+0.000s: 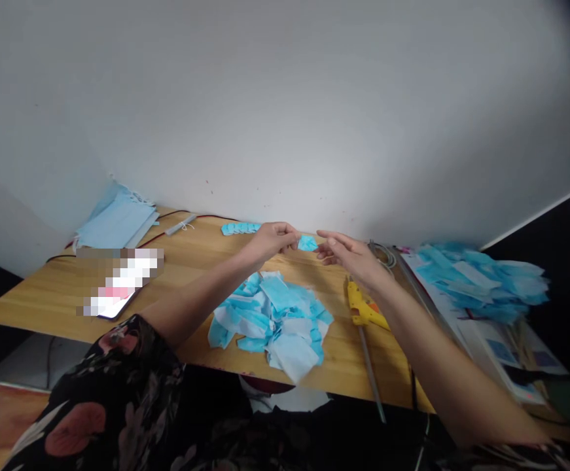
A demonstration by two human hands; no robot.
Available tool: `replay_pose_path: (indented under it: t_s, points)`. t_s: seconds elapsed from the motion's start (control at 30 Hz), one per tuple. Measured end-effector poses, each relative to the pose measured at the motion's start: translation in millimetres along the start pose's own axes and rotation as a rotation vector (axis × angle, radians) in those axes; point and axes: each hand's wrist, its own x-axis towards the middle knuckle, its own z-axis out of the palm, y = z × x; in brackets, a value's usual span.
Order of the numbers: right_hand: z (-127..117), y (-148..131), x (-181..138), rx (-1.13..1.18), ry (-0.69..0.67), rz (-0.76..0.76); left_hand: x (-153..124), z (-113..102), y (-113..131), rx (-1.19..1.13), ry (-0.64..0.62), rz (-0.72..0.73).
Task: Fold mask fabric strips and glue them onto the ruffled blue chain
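Above the back of the wooden table, my left hand [279,239] pinches the left edge of a small folded piece of blue fabric [307,243]. It looks like the same material as the face masks nearby. My right hand [346,254] is just right of that piece, fingers apart and stretched toward it; contact cannot be made out. Behind my left hand lies a row of overlapping folded blue pieces [239,228], partly covered by the hand. Nearer to me, between my forearms, sits a loose heap of blue and white fabric pieces [285,320].
A yellow hot glue gun [360,306] with a glue stick [372,376] lies under my right forearm. Flat blue masks [116,219] are stacked at the back left, near a lit phone [132,284]. More blue fabric [483,278] is piled at right. The wall stands close behind.
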Motion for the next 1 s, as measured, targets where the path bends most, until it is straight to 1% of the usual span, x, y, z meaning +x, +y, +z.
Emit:
replay_pose_path:
  t_s: [0.13, 0.2, 0.27, 0.3, 0.37, 0.43, 0.5, 0.57, 0.63, 0.7, 0.77, 0.87, 1.0]
  points:
    - [10.1, 7.0, 6.4, 0.171, 0.015, 0.066, 0.5, 2.3, -4.6, -0.035, 0.018, 0.021]
    - [14.8, 8.1, 12.2, 0.202, 0.056, 0.066, 2.1, -0.3, -4.3, -0.037, -0.012, 0.028]
    - [17.1, 7.6, 17.4, 0.197, 0.097, 0.049, 5.6, -9.3, -1.0, -0.028, -0.045, 0.056]
    - [16.9, 6.8, 19.2, 0.186, 0.118, 0.035, 8.5, -16.7, 1.3, -0.017, -0.041, 0.078]
    - [14.2, 4.9, 20.4, 0.157, 0.149, 0.007, 16.5, -36.8, 4.6, 0.039, 0.061, 0.112]
    - [9.2, 3.8, 18.5, 0.143, 0.169, -0.004, 26.5, -61.3, 3.2, 0.175, 0.169, 0.121]
    - [3.3, 4.9, 14.3, 0.138, 0.179, 0.008, 35.9, -85.4, -4.4, 0.387, 0.226, 0.087]
    - [-2.0, 8.5, 8.1, 0.123, 0.178, 0.031, 42.7, -104.3, -16.8, 0.672, 0.229, 0.075]
    - [-6.5, 14.2, 0.2, 0.091, 0.170, 0.055, 46.4, -115.4, -30.7, 0.954, 0.209, 0.097]
    - [-10.8, 20.9, -9.0, 0.061, 0.168, 0.075, 48.6, -118.9, -43.7, 1.150, 0.163, 0.124]
    - [-15.8, 27.7, -18.1, 0.042, 0.172, 0.101, 51.5, -117.4, -54.6, 1.245, 0.104, 0.133]
    - [-25.0, 37.3, -29.4, 0.036, 0.184, 0.150, 59.5, -112.9, -67.6, 1.288, 0.023, 0.114]
    - [-35.7, 46.6, -38.3, 0.082, 0.218, 0.192, 72.0, -111.3, -80.2, 1.285, -0.034, 0.111]
